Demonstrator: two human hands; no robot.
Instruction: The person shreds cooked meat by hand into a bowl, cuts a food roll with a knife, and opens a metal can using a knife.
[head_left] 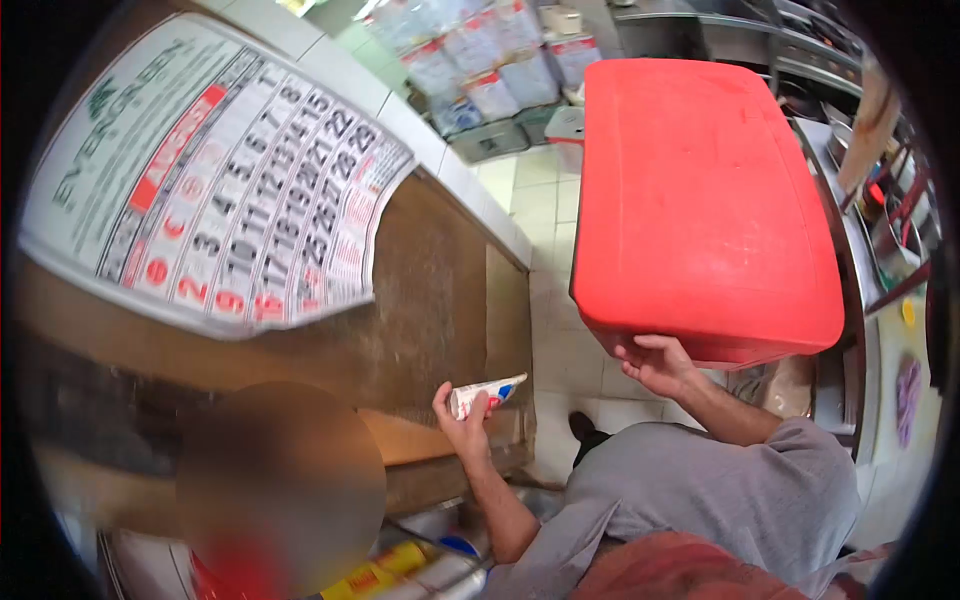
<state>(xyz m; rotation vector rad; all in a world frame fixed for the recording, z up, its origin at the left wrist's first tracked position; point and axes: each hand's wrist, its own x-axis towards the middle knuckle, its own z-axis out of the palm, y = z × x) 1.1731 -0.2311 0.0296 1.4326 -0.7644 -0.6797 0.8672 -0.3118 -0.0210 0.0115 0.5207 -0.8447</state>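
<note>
My left hand [466, 424] is closed around a white cone-shaped packet [488, 397] with red and blue print, its pointed end to the right. Just below the near edge of a large red box [705, 205] is my right hand [662, 368], its fingers apart and holding nothing. Whether its fingertips touch the box I cannot tell. The box's broad top faces me and hides what is inside.
A wall calendar [235, 180] hangs on a brown panel [430, 270] at left. Someone, blurred, is at lower left. Stacked printed bags [490, 60] stand at the back. A counter [835, 190] with utensils runs along the right. Tiled floor [555, 300] lies between.
</note>
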